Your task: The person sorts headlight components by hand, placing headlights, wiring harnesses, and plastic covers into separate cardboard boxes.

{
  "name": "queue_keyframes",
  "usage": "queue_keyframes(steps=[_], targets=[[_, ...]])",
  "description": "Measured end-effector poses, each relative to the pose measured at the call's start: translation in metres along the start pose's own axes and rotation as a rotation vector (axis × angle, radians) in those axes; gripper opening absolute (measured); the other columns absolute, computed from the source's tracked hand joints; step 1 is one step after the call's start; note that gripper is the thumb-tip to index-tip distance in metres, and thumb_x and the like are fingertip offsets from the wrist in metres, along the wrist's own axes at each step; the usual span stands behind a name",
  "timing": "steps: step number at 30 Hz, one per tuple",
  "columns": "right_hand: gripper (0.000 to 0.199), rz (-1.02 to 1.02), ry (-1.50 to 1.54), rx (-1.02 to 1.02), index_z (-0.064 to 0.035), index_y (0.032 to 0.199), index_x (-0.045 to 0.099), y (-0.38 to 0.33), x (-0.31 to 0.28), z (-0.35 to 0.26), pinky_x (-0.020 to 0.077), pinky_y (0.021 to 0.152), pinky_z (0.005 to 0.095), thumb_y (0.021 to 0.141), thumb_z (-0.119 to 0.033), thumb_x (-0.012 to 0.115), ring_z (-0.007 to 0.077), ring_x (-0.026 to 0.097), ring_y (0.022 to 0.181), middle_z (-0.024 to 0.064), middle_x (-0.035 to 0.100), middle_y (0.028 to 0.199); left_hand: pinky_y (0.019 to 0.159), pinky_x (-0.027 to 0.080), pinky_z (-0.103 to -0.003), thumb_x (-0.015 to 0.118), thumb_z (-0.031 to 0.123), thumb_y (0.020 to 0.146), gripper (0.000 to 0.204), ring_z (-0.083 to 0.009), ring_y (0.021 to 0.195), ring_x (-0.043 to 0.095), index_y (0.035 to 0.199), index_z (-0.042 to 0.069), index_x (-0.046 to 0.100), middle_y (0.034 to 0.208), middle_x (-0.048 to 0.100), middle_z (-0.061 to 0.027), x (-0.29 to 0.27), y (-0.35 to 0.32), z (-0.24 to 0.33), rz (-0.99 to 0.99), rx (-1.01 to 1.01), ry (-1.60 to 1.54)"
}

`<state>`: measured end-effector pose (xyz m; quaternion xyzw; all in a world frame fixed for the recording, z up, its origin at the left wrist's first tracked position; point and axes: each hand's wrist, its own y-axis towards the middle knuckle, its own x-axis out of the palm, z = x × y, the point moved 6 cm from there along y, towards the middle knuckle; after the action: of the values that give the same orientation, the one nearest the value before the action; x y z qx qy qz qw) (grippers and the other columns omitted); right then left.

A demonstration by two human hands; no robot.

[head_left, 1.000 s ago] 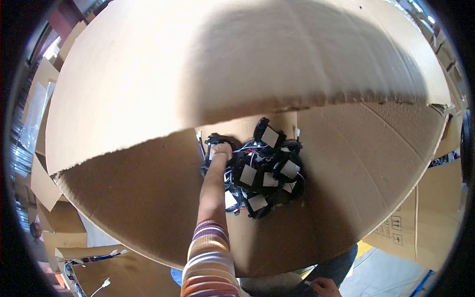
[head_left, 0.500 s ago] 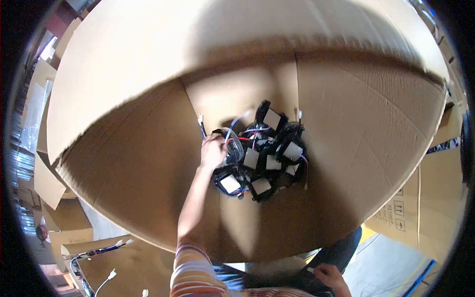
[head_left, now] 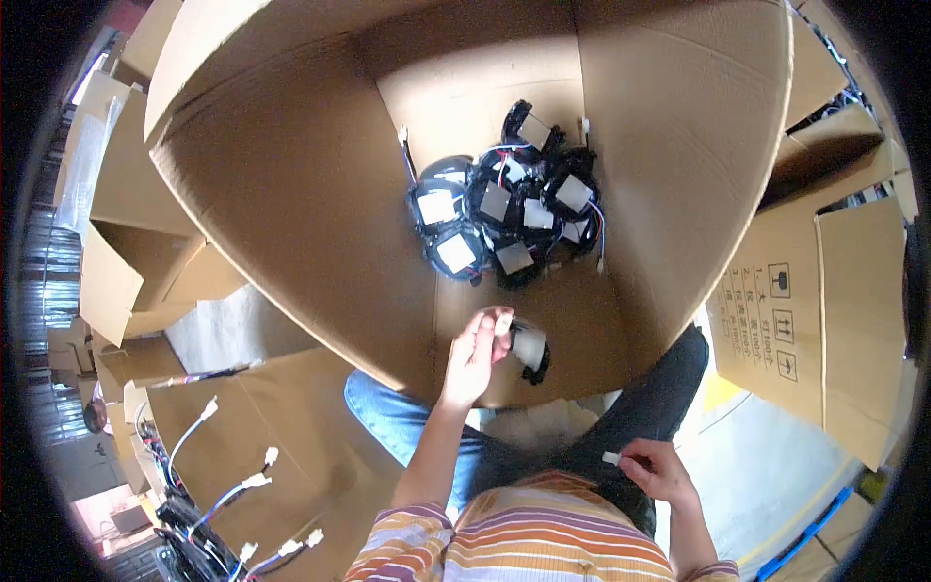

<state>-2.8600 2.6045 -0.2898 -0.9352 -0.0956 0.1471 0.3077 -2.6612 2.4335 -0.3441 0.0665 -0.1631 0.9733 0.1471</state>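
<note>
My left hand [head_left: 471,361] is closed, pinching a white plug connector [head_left: 503,323] over the near edge of a large cardboard box. Just right of those fingers hangs a black curved wired part [head_left: 535,369] with a white patch; whether it joins the connector is hard to see. Deeper in the box lies a heap of similar black wired parts [head_left: 495,203], several with square white patches and thin coloured wires. Over my right thigh, my right hand [head_left: 659,471] is closed in a pinch on a small white piece [head_left: 611,458].
The tall walls of the large cardboard box [head_left: 679,126] rise around the heap. At lower left, another carton [head_left: 291,427] stands by black parts with wires and white connectors [head_left: 228,495]. More cartons [head_left: 805,320] stand on the right, near a blue strip on the floor.
My left hand has come back from the heap toward me, now with a connector in its fingers and a black part beside it. The view has shifted, and my right hand appears higher up.
</note>
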Motion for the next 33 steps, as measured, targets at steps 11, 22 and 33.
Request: queue_keyframes(steps=[11, 22, 33], targets=[[0.012, -0.109, -0.039, -0.319, 0.0012, 0.072, 0.055, -0.002, 0.03, -0.053, 0.0399, 0.048, 0.0281, 0.069, -0.01, 0.055, 0.0231, 0.053, 0.054, 0.0119, 0.051, 0.062, 0.056, 0.034, -0.019, 0.033, 0.023, 0.087, 0.035, -0.0063, 0.059, 0.036, 0.114, 0.002, 0.038, 0.08, 0.041, -0.0018, 0.015, -0.138, -0.011, -0.223, -0.299, -0.056], [0.013, -0.37, 0.167, -0.286, 0.0008, 0.073, 0.054, -0.003, 0.071, -0.064, 0.0356, 0.047, 0.0217, 0.073, -0.012, 0.053, 0.0099, 0.046, 0.052, 0.0061, 0.051, 0.061, 0.06, 0.038, -0.026, 0.047, 0.011, 0.079, 0.02, -0.0188, 0.068, 0.049, 0.09, -0.005, 0.053, 0.077, 0.052, -0.0103, 0.018, -0.178, 0.009, -0.476, 0.016, 0.092], [0.008, -0.257, 0.104, -0.269, -0.0012, 0.069, 0.054, -0.016, 0.078, -0.068, 0.038, 0.047, 0.0257, 0.07, -0.009, 0.054, 0.0163, 0.05, 0.053, 0.0085, 0.051, 0.062, 0.061, 0.042, -0.022, 0.055, -0.003, 0.069, 0.019, -0.0136, 0.072, 0.054, 0.088, -0.002, 0.058, 0.081, 0.058, -0.0093, 0.013, -0.181, 0.001, -0.29, 0.002, -0.025]])
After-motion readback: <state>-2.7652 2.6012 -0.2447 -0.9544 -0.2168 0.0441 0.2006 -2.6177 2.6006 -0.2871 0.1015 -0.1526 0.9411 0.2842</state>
